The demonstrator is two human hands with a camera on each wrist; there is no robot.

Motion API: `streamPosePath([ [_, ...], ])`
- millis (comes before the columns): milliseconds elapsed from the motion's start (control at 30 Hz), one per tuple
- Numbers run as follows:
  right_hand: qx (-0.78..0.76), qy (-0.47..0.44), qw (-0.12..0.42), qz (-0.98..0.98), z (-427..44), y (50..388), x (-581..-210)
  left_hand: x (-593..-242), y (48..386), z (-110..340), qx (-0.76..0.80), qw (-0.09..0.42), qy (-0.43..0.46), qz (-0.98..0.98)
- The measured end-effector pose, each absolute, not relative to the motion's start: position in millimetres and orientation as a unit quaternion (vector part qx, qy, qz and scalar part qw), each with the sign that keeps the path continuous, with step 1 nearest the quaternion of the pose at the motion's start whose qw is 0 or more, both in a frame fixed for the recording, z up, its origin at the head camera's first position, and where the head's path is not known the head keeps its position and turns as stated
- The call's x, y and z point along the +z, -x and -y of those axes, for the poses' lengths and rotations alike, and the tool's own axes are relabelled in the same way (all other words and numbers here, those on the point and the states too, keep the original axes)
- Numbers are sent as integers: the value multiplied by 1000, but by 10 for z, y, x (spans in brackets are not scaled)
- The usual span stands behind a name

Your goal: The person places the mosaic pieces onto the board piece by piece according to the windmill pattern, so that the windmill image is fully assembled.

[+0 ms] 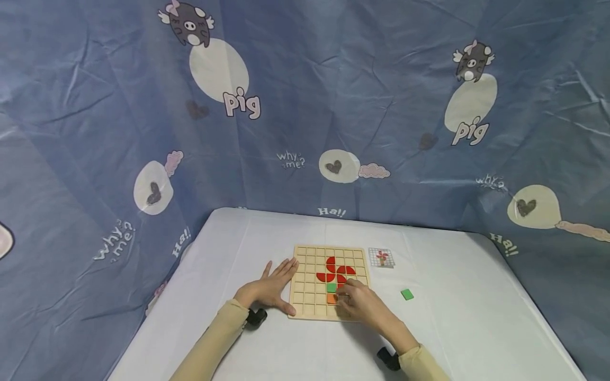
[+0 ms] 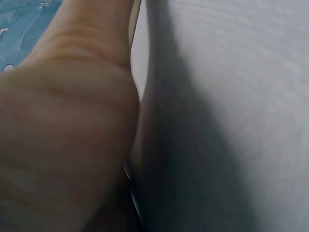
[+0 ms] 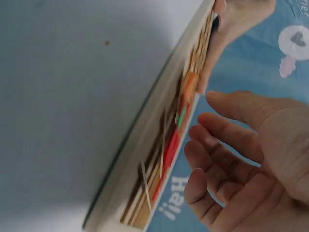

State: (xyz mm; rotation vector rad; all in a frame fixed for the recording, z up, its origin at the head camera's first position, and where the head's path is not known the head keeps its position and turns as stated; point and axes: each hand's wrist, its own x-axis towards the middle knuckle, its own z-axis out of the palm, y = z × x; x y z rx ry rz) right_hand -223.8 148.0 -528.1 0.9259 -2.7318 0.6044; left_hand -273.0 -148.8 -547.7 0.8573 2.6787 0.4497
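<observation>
A pale wooden grid board (image 1: pixel 307 296) lies on the white table. My left hand (image 1: pixel 270 289) rests along its left edge, fingers spread straight and thumb at the near corner. Several rounded red pieces (image 1: pixel 326 277) sit in the board's cells like a pinwheel. Below them is a green square (image 1: pixel 331 287), then an orange square (image 1: pixel 331 299). Over the lower right part of the board is my right hand (image 1: pixel 360 302), beside these squares and covering some cells. The right wrist view shows its fingers (image 3: pixel 229 128) loosely bent, with nothing seen between them. Only skin and table fill the left wrist view.
A loose green square (image 1: pixel 407 294) lies on the table to the right of the board. Past the board's far right corner is a small pattern card (image 1: pixel 381 257) with a red pinwheel drawing. A blue printed curtain (image 1: pixel 295 127) hangs around the table.
</observation>
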Motion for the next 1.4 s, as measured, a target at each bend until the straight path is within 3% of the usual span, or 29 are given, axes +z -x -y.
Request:
streamPosePath([
  [167, 202, -309, 63, 927, -1408, 2257, -5348, -5478, 2721, 1469, 148, 151, -292, -932],
  [1167, 201, -300, 62, 930, -1336, 2331, -5392, -5445, 2735, 1473, 147, 146, -289, -935],
  [1400, 225, -260, 58, 937, -1441, 2277, -5320, -5478, 2736, 1474, 140, 144, -289, -936],
])
